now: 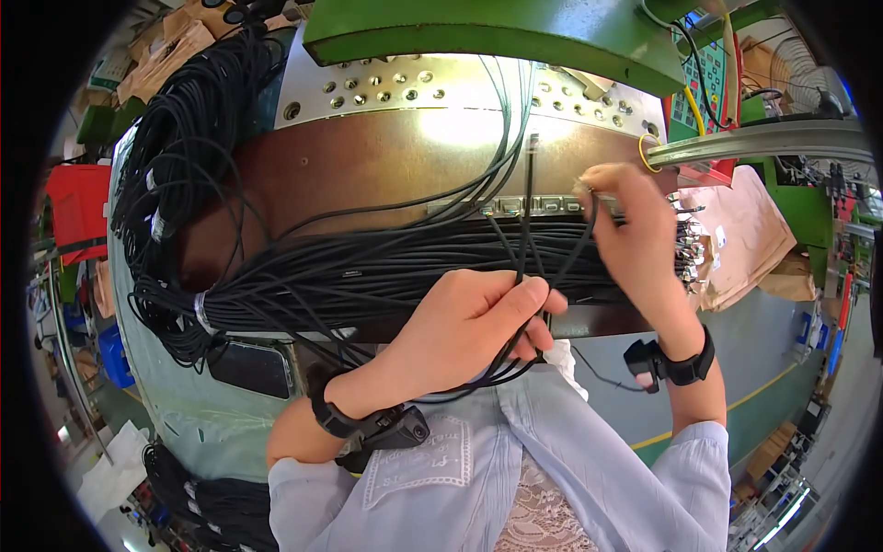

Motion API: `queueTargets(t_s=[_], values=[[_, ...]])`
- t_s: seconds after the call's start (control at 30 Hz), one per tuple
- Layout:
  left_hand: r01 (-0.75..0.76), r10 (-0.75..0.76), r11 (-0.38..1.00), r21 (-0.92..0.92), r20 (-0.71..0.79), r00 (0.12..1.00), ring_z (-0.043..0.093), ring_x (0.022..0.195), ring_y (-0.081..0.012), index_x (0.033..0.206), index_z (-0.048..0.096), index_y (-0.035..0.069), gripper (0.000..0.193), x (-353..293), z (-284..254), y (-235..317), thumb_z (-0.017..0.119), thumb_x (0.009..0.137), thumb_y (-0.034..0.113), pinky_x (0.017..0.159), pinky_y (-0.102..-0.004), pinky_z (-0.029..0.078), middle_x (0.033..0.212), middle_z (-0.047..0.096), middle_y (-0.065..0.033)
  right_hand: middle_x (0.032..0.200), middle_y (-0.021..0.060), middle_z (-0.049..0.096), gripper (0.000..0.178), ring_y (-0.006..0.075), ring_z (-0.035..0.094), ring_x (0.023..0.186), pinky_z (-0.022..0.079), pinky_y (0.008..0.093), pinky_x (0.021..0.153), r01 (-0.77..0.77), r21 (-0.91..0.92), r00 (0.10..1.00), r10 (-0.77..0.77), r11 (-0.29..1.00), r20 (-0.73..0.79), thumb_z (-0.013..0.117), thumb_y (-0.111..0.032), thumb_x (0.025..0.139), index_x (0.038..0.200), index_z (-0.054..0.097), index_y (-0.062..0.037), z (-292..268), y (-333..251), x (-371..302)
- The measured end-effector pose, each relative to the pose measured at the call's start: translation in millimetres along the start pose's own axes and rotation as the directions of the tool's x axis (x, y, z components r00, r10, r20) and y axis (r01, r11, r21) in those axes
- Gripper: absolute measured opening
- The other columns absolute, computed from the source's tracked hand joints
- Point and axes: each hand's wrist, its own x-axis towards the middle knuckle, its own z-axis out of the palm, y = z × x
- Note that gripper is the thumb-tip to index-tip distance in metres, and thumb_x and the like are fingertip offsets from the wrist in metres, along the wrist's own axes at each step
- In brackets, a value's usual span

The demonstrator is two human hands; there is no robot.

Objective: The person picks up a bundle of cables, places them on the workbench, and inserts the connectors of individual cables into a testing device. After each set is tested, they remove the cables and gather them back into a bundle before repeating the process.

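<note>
My left hand (483,317) is closed around several thin black cables, with thumb and fingers pressed together in front of my body. Up and to the right, my right hand (635,225) pinches the end of a black cable (585,235) between thumb and forefinger. That cable runs down toward my left hand; its tip is mostly hidden by the fingers. A row of small metal slots (543,205) lies just left of my right fingertips. Beneath both hands a thick bundle of black cables (368,262) stretches across the brown work surface (368,166).
A green machine body (497,37) overhangs a perforated metal plate (386,87). Coiled black cables (189,120) are heaped at left, above a dark phone (250,370). At right are metal connector ends (690,248), brown paper (740,235) and a metal rail (763,143).
</note>
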Motion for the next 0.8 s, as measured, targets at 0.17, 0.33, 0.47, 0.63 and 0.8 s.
queueTargets(t_s=[0.17,0.33,0.47,0.63,0.8], values=[[0.057,-0.061,0.983,0.176,0.017,0.998,0.060,0.063,-0.0109,0.103,0.061,-0.006,0.037,5,-7,-1,0.041,0.097,0.025,0.059,-0.0226,0.047,0.072,0.065,-0.0087,0.091,0.0106,0.062,0.015,0.0203,0.061,0.079,0.049,0.0258,0.069,-0.078,0.318,0.980,0.015,0.945,0.198,0.053,0.014,0.077,0.084,0.053,0.0012,13,1,-6],[0.089,-0.098,0.983,0.163,0.052,0.994,0.059,0.061,-0.0104,0.099,0.063,-0.005,0.036,14,-9,5,0.041,0.096,0.024,0.057,-0.0218,0.046,0.069,0.064,-0.0088,0.094,0.0103,0.062,0.015,0.0165,0.060,0.083,0.049,0.0240,0.072,-0.197,0.338,0.952,0.097,0.920,0.291,0.052,0.015,0.077,0.085,0.053,0.0029,9,5,-4],[0.085,-0.108,0.973,0.217,0.100,0.989,0.058,0.058,-0.0103,0.098,0.063,-0.005,0.037,16,-9,6,0.042,0.095,0.025,0.056,-0.0211,0.045,0.067,0.064,-0.0095,0.095,0.0099,0.062,0.015,0.0157,0.060,0.082,0.049,0.0235,0.072,-0.249,0.438,0.945,0.118,0.864,0.305,0.052,0.015,0.077,0.086,0.053,0.0032,8,7,-2],[0.083,-0.107,0.970,0.228,0.095,0.990,0.058,0.055,-0.0105,0.096,0.064,-0.005,0.038,19,-9,8,0.042,0.095,0.026,0.053,-0.0209,0.045,0.066,0.064,-0.0099,0.094,0.0099,0.062,0.014,0.0153,0.060,0.081,0.049,0.0247,0.073,-0.137,0.360,0.958,0.031,0.923,0.283,0.053,0.014,0.078,0.086,0.054,0.0034,9,7,0],[0.094,-0.118,0.971,0.220,0.098,0.988,0.058,0.054,-0.0110,0.095,0.064,-0.005,0.038,15,-8,4,0.042,0.095,0.025,0.052,-0.0212,0.044,0.066,0.064,-0.0096,0.093,0.0107,0.061,0.012,0.0167,0.060,0.079,0.049,0.0260,0.072,-0.116,0.312,0.970,0.039,0.943,0.241,0.053,0.013,0.078,0.084,0.052,0.0029,7,3,-3]])
